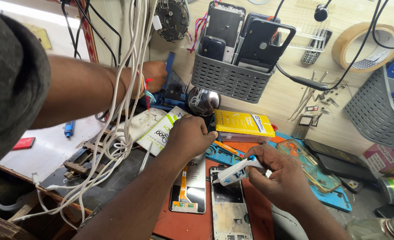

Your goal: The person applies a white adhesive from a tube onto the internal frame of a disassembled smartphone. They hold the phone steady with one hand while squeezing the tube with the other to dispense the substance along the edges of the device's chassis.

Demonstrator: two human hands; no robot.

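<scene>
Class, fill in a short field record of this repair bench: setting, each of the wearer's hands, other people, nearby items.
Setting: cluttered phone repair bench
Left hand: pressing on a phone screen panel
Right hand: holding a white glue tube, nozzle at an open phone frame
Other person: a hand reaching in by hanging white cables
Nearby: grey basket of phones, tape roll

Wooden workbench [290, 95] carries a red mat [179, 224], grey baskets [228, 78], tape roll [366, 46], perhaps tweezers [306, 95].
</scene>
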